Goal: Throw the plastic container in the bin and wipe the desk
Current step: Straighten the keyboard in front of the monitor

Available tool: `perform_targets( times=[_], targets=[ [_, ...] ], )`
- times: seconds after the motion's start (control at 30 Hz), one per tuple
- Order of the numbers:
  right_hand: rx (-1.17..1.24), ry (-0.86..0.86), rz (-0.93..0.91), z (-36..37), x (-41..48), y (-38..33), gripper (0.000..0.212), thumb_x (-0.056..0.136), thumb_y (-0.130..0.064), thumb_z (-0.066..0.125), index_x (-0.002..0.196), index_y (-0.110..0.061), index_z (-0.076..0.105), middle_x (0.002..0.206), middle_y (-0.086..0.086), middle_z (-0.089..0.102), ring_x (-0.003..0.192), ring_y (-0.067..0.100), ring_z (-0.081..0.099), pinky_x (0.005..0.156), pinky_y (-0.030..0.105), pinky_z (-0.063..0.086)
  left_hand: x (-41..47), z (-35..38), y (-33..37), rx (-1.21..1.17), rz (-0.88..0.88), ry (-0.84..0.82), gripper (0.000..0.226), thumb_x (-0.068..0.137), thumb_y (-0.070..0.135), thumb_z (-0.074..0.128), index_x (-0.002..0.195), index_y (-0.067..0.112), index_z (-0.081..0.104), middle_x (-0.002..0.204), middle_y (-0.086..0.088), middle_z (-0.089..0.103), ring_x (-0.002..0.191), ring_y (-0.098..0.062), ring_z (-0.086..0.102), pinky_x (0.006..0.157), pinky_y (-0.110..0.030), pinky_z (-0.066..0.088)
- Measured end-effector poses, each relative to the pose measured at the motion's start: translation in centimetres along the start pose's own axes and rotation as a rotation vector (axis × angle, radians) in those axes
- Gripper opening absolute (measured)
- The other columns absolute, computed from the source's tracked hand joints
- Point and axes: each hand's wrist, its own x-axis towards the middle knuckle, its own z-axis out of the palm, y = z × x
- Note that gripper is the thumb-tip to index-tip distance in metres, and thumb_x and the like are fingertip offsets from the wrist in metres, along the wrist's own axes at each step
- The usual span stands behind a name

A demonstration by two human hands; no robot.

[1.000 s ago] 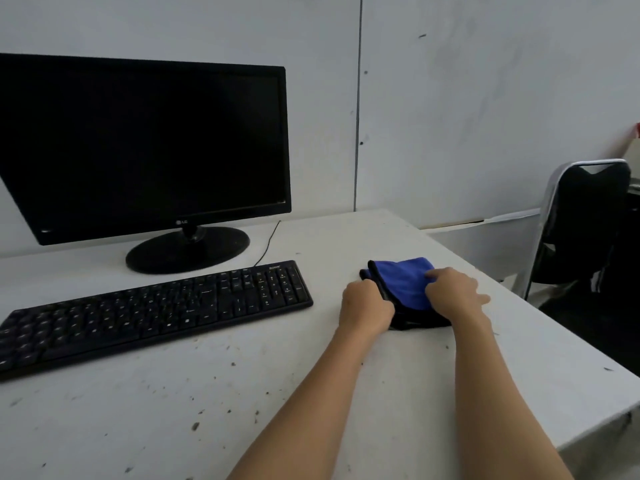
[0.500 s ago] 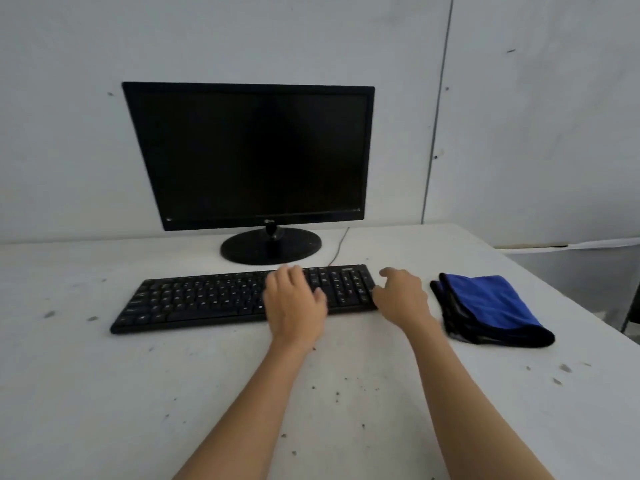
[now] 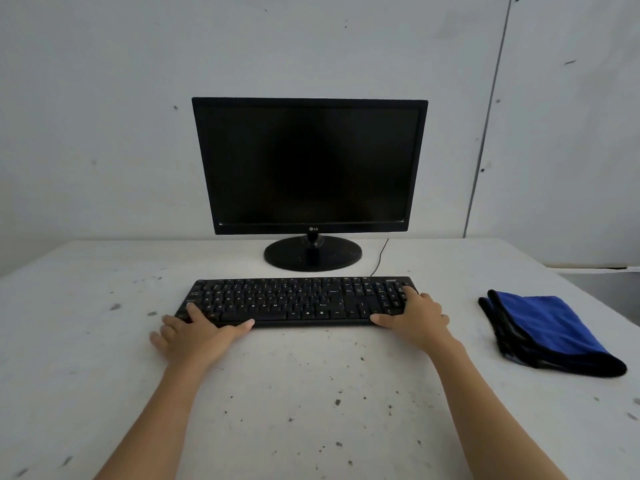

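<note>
A folded blue and black cloth (image 3: 547, 332) lies on the right side of the white, speckled desk (image 3: 311, 403), with no hand on it. My left hand (image 3: 195, 332) grips the left end of the black keyboard (image 3: 298, 301), thumb along its front edge. My right hand (image 3: 414, 317) grips the keyboard's right end in the same way. The keyboard sits flat on the desk in front of the monitor. No plastic container and no bin are in view.
A black monitor (image 3: 310, 166) on a round stand (image 3: 313, 252) rises behind the keyboard, close to the white wall. A thin cable (image 3: 380, 252) runs from the keyboard towards the wall. Dark specks dot the desk surface. The desk's right edge drops off beyond the cloth.
Both hands left the cloth, moved left to the keyboard, then spread to its two ends and took hold. The view turned left, so the monitor is now centred.
</note>
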Motion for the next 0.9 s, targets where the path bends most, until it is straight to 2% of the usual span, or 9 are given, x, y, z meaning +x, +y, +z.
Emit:
perform_targets(
  times=[0.17,0.3,0.47,0.63,0.9],
  targets=[
    [0.039,0.021,-0.005,0.3,1.1,-0.1,0.089,0.074,-0.057,0.067,0.144,-0.015,0.031,0.138,0.011,0.044,0.127,0.033,0.041,0.108,0.042,0.034,1.2,0.2,0.6,-0.02,-0.004,0.07,0.123,0.058,0.082,0.054,0.148,0.013,0.008,0.151,-0.024,0.021,0.142,-0.036,0.017,0.116,-0.054,0.002],
    [0.215,0.036,0.008,0.4,2.6,-0.5,0.081,0.072,-0.046,0.074,0.136,-0.009,0.041,0.134,0.012,0.044,0.124,0.031,0.044,0.105,0.042,0.04,2.7,0.4,2.0,-0.045,-0.016,0.074,0.125,0.056,0.081,0.056,0.148,0.011,0.01,0.152,-0.022,0.021,0.142,-0.035,0.019,0.116,-0.053,0.004],
    [0.299,0.057,-0.002,0.6,4.5,-1.0,0.08,0.072,-0.036,0.078,0.136,-0.004,0.041,0.138,0.013,0.04,0.129,0.03,0.041,0.107,0.039,0.038,4.3,1.0,2.9,-0.08,-0.018,0.103,0.123,0.054,0.079,0.061,0.145,0.007,0.018,0.148,-0.023,0.028,0.139,-0.036,0.023,0.116,-0.052,0.007],
    [0.29,0.058,-0.009,0.8,5.7,-1.3,0.083,0.071,-0.036,0.079,0.137,-0.005,0.04,0.14,0.012,0.04,0.131,0.029,0.04,0.107,0.038,0.036,5.1,1.6,3.2,-0.091,-0.019,0.155,0.125,0.052,0.081,0.06,0.142,0.003,0.022,0.148,-0.02,0.03,0.14,-0.033,0.025,0.115,-0.054,0.004],
    [0.297,0.061,-0.014,0.8,5.7,-1.2,0.082,0.07,-0.038,0.08,0.136,-0.006,0.042,0.139,0.012,0.04,0.131,0.029,0.039,0.107,0.038,0.035,5.0,0.7,3.3,-0.07,-0.044,0.1,0.118,0.057,0.076,0.062,0.141,0.002,0.023,0.145,-0.02,0.035,0.138,-0.034,0.029,0.116,-0.053,0.002]
  ],
)
